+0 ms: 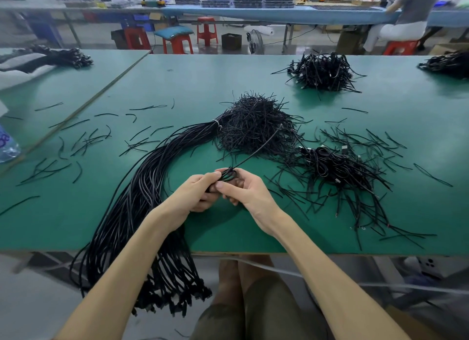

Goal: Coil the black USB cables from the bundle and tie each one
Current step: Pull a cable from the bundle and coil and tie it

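A long bundle of black USB cables [142,195] runs from a white tie near the table's middle, curves left and hangs over the front edge. My left hand [196,192] grips a small coiled black cable [227,175]. My right hand [245,190] pinches the same coil from the right, thumb on top. A thin black tie wire [256,150] sticks up and to the right out of the coil. A heap of loose black tie wires [256,124] lies just beyond my hands. To the right lies a pile of coiled, tied cables [335,167].
The green table [193,76] carries scattered tie wires on its left part and at right. Another cable pile [322,72] sits far right, one more [446,64] at the right edge. Red stools and a seated person are behind. A plastic bottle [7,144] stands at left.
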`<action>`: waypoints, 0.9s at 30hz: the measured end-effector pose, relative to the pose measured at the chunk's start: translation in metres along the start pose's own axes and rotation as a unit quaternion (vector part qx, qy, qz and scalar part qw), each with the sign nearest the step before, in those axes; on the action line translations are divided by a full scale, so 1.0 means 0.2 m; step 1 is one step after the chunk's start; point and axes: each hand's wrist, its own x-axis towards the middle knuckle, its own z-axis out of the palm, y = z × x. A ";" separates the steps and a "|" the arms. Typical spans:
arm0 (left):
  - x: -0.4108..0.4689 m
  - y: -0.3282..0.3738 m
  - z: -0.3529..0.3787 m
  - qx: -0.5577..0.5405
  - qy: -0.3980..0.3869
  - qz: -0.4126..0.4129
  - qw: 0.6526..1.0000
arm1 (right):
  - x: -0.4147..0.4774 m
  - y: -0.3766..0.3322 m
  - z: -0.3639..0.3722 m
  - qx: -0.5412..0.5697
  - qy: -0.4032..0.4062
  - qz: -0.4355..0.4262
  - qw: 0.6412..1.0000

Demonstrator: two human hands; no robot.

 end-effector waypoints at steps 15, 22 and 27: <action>0.00 0.00 0.01 0.000 0.006 -0.005 1.000 | -0.01 0.03 0.04 -0.181 0.100 -0.064 0.976; -0.01 0.01 0.02 0.007 0.003 0.006 1.000 | -0.02 0.03 0.05 -0.184 0.072 -0.065 0.978; -0.01 0.02 0.03 -0.009 0.015 0.004 1.000 | -0.03 0.03 0.06 -0.187 0.049 -0.076 0.978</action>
